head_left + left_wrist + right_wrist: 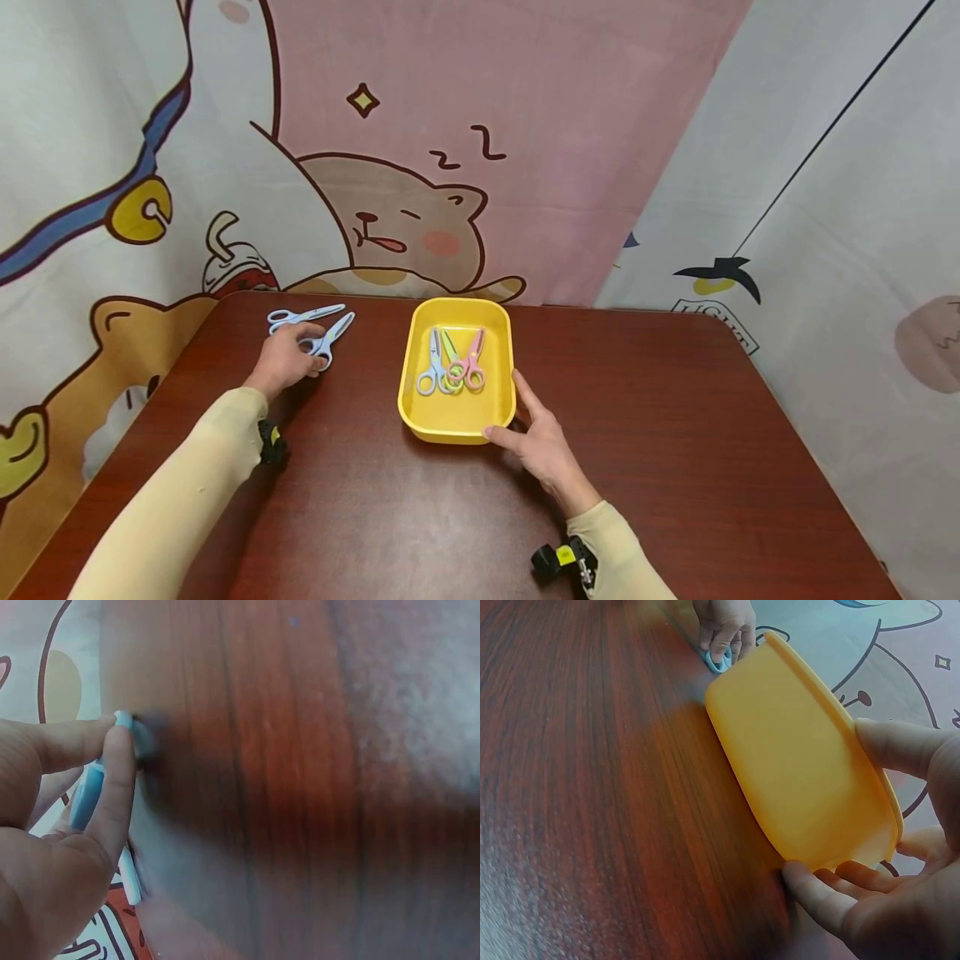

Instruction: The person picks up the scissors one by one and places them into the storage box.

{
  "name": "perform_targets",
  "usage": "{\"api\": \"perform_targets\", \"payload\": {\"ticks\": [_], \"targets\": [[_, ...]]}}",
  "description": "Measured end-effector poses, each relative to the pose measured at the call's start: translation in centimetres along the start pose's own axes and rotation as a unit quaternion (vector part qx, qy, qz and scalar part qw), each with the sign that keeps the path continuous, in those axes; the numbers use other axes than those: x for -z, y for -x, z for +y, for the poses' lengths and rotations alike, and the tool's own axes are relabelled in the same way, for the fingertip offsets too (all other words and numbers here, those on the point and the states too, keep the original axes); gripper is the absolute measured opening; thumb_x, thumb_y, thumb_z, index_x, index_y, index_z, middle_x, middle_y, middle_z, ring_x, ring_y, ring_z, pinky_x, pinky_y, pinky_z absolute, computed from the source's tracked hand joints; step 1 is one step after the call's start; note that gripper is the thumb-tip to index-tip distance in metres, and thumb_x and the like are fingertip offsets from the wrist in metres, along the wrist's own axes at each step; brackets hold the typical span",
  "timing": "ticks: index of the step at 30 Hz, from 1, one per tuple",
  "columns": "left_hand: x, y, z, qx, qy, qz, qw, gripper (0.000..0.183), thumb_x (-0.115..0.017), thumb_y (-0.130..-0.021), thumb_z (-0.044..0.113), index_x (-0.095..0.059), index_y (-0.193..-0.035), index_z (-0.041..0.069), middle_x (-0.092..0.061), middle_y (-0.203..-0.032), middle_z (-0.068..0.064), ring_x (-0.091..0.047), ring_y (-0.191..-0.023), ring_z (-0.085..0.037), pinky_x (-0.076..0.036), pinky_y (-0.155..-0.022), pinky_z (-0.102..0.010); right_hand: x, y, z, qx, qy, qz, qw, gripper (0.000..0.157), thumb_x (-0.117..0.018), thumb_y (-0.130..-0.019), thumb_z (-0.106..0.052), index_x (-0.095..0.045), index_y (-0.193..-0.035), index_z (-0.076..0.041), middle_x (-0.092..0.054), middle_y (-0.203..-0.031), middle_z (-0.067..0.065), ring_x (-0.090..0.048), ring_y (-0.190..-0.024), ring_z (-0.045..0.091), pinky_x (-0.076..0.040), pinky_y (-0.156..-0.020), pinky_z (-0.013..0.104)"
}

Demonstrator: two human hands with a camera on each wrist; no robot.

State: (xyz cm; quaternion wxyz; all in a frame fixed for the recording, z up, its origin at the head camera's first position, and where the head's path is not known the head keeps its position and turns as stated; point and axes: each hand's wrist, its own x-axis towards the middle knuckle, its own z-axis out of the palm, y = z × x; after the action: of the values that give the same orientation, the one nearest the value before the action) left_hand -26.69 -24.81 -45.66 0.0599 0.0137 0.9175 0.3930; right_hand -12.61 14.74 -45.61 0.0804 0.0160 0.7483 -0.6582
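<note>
At the back left of the table, my left hand (288, 358) pinches the handle of a pair of light blue scissors (337, 333) between thumb and fingers. The left wrist view shows the blue handle (124, 718) at the fingertips. Another pair of light blue scissors (307, 315) lies just beyond that hand. My right hand (543, 446) holds the near right corner of a yellow plastic tray (442, 425), its thumb at the rim and fingers along the side wall. Inside the tray lie blue scissors (434, 367), green scissors (448, 343) and pink scissors (472, 367), their handles overlapping.
The dark red-brown wooden table (675, 433) extends around the tray on all sides. Along its back edge hangs a cloth backdrop (585, 150) printed with cartoon animals. A black wrist device (272, 442) sits at the left sleeve, and another (566, 560) at the right.
</note>
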Motion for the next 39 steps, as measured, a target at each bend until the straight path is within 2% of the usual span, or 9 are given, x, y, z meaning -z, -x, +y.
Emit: {"api": "perform_targets", "payload": {"ticks": [2, 5, 11, 19, 26, 39], "targets": [[0.0, 0.2, 0.1, 0.012, 0.018, -0.006, 0.9997, 0.054, -0.073, -0.087, -0.009, -0.055, -0.138, -0.008, -0.056, -0.117, -0.031, -0.070, -0.067, -0.017, -0.061, -0.064, -0.032, 0.0, 0.0, 0.0, -0.002, 0.006, 0.002, 1.000, 0.101, -0.082, -0.085, -0.005, -0.024, -0.166, -0.023, -0.031, -0.168, 0.011, -0.048, -0.141, 0.037, -0.054, -0.082, 0.024], [-0.1, 0.4, 0.2, 0.017, 0.031, -0.013, 0.9993, 0.054, -0.071, -0.088, -0.012, -0.055, -0.139, -0.008, -0.058, -0.118, -0.030, -0.069, -0.065, -0.015, -0.062, -0.064, -0.034, 0.0, -0.1, 0.0, -0.003, 0.009, 0.003, 1.000, 0.101, -0.082, -0.085, -0.006, -0.024, -0.166, -0.023, -0.029, -0.168, 0.010, -0.048, -0.141, 0.037, -0.054, -0.082, 0.023], [-0.5, 0.8, 0.2, -0.020, 0.042, -0.018, 0.9988, 0.056, -0.067, -0.085, -0.017, -0.055, -0.139, -0.007, -0.054, -0.128, -0.031, -0.067, -0.072, -0.023, -0.062, -0.062, -0.037, 0.0, -0.2, 0.0, 0.001, 0.005, 0.000, 1.000, 0.101, -0.082, -0.085, -0.005, -0.023, -0.166, -0.022, -0.030, -0.168, 0.010, -0.048, -0.141, 0.037, -0.054, -0.082, 0.022], [-0.9, 1.3, 0.7, -0.067, 0.032, 0.004, 0.9972, 0.055, -0.065, -0.083, -0.018, -0.058, -0.136, -0.006, -0.051, -0.120, -0.030, -0.063, -0.083, -0.033, -0.061, -0.056, -0.036, 0.0, -0.2, 0.0, 0.004, 0.005, -0.003, 1.000, 0.101, -0.081, -0.086, -0.005, -0.023, -0.166, -0.021, -0.031, -0.167, 0.010, -0.048, -0.141, 0.037, -0.054, -0.085, 0.024], [-1.2, 1.6, 1.4, -0.080, 0.045, 0.013, 0.9957, 0.056, -0.066, -0.082, -0.017, -0.059, -0.136, -0.005, -0.048, -0.121, -0.028, -0.057, -0.094, -0.036, -0.062, -0.057, -0.038, 0.0, -0.1, -0.1, 0.001, 0.012, 0.001, 1.000, 0.100, -0.082, -0.086, -0.006, -0.023, -0.166, -0.022, -0.031, -0.168, 0.010, -0.047, -0.142, 0.037, -0.055, -0.088, 0.027], [-1.3, 2.5, 3.1, -0.095, 0.067, 0.018, 0.9931, 0.055, -0.064, -0.082, -0.018, -0.058, -0.136, -0.006, -0.048, -0.119, -0.028, -0.056, -0.092, -0.035, -0.062, -0.058, -0.041, -0.1, -0.1, 0.0, -0.002, 0.019, 0.007, 1.000, 0.101, -0.083, -0.085, -0.007, -0.024, -0.166, -0.022, -0.031, -0.167, 0.010, -0.045, -0.143, 0.038, -0.054, -0.089, 0.028]]}}
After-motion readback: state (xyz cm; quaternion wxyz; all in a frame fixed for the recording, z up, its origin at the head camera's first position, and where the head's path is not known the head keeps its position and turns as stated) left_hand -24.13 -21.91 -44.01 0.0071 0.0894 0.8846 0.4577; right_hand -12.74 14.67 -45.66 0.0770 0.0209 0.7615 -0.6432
